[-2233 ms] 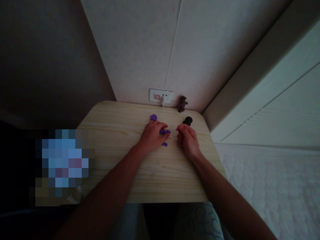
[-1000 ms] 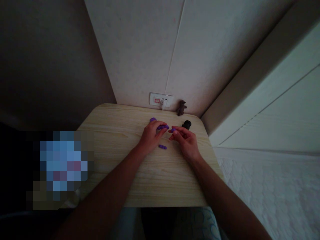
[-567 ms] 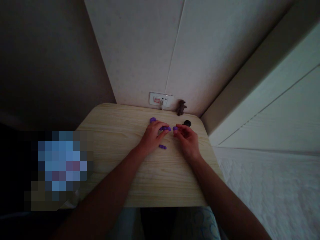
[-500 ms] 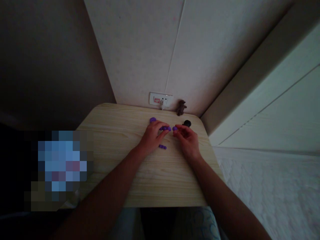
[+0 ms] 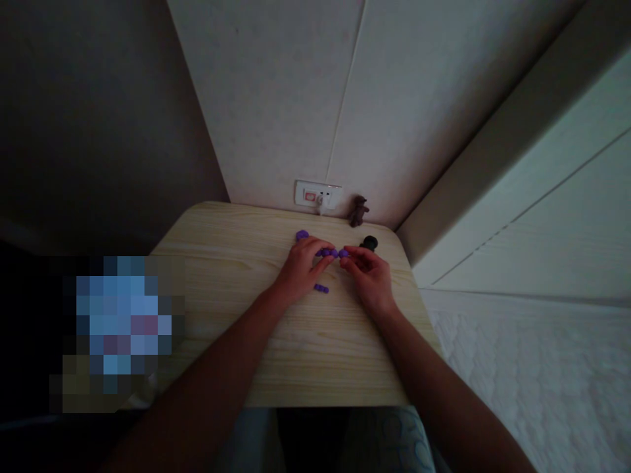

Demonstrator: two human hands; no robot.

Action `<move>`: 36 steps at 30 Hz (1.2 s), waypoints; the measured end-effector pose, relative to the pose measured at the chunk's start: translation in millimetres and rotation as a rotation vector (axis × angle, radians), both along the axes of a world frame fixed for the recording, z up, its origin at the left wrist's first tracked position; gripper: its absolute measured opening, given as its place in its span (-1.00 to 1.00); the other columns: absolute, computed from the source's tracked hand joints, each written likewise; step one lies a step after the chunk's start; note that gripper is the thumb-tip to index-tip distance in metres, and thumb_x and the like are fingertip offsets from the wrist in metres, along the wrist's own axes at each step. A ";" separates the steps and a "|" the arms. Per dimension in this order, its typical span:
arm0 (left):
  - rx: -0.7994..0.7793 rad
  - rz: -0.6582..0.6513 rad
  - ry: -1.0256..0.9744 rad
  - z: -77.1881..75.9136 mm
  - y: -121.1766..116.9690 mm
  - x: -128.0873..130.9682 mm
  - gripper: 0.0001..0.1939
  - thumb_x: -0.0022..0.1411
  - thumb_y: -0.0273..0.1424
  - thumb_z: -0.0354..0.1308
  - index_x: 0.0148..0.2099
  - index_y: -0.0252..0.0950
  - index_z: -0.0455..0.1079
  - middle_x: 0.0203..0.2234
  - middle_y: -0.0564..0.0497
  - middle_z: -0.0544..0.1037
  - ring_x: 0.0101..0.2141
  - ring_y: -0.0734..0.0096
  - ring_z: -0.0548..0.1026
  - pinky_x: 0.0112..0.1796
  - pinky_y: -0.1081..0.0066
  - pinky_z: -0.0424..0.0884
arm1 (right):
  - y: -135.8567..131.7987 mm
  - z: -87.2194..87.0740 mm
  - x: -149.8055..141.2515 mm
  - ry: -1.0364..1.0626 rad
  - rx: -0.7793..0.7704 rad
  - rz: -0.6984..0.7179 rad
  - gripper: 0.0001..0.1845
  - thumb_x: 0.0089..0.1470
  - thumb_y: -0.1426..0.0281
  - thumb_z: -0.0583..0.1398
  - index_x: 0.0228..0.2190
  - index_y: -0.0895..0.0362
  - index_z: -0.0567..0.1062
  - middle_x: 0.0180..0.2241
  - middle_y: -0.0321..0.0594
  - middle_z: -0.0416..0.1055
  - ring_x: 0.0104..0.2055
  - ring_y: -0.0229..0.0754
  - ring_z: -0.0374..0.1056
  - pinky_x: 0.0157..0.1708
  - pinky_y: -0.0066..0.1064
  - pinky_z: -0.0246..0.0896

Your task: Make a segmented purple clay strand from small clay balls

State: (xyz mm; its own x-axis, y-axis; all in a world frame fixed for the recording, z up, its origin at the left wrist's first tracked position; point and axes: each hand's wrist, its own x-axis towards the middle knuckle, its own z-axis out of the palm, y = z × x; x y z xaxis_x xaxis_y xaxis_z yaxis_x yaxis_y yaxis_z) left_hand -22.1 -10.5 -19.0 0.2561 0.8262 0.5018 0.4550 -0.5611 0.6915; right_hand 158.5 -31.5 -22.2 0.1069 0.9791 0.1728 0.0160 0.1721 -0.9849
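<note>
Both of my hands rest on a small light wooden table [image 5: 236, 282]. My left hand [image 5: 300, 269] pinches a short row of purple clay balls [image 5: 328, 252] at its fingertips. My right hand [image 5: 367, 272] holds a small purple clay ball [image 5: 344, 253] and presses it against the right end of that row. A small purple clay piece [image 5: 321, 288] lies on the table between my hands. Another purple clay lump [image 5: 302, 234] sits just beyond my left hand.
A black clay lump [image 5: 369, 243] lies behind my right hand. A brown clay figure [image 5: 359, 210] stands by the wall beside a white wall socket [image 5: 318, 194]. White quilted bedding [image 5: 532, 368] lies to the right. A pixelated patch covers the lower left.
My right hand has brought its purple ball left until it touches the row held by my left hand. The gap between them has closed. My left hand has barely moved.
</note>
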 end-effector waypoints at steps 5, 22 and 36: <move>0.005 -0.005 0.001 0.8 -0.2 -0.5 -0.86 0.36 -0.38 0.20 -0.07 -0.27 0.50 -0.15 -0.06 0.61 -0.07 0.26 0.53 0.03 0.22 0.44 | -0.7 1.2 0.2 0.015 -0.025 0.004 -0.57 -0.12 0.18 0.49 -0.19 0.07 0.65 -0.28 -0.20 0.65 -0.24 -0.15 0.55 -0.08 -0.22 0.47; -0.006 0.001 -0.018 -1.2 0.7 -0.5 -0.86 0.35 -0.39 0.21 -0.07 -0.27 0.53 -0.17 -0.06 0.62 -0.08 0.26 0.55 0.04 0.22 0.45 | -1.3 -0.6 -0.4 0.038 -0.038 0.021 -0.59 -0.14 0.18 0.50 -0.23 0.06 0.66 -0.27 -0.17 0.68 -0.19 -0.08 0.60 -0.04 -0.18 0.50; -0.042 0.011 -0.044 -0.1 -0.5 0.3 -0.84 0.33 -0.38 0.24 -0.08 -0.30 0.56 -0.17 -0.07 0.64 -0.11 0.27 0.57 0.00 0.24 0.48 | 1.4 -4.2 0.7 -0.015 -0.036 0.003 -0.56 -0.14 0.14 0.49 -0.21 0.07 0.67 -0.26 -0.16 0.68 -0.19 -0.07 0.59 -0.04 -0.16 0.49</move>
State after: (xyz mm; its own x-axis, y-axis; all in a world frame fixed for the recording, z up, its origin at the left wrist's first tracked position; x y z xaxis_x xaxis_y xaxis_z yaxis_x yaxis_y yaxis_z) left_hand -21.8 -11.0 -19.1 0.2254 0.8495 0.4770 0.4298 -0.5261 0.7338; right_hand 159.2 -30.1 -26.3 0.1017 0.9850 0.1395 0.0307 0.1370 -0.9901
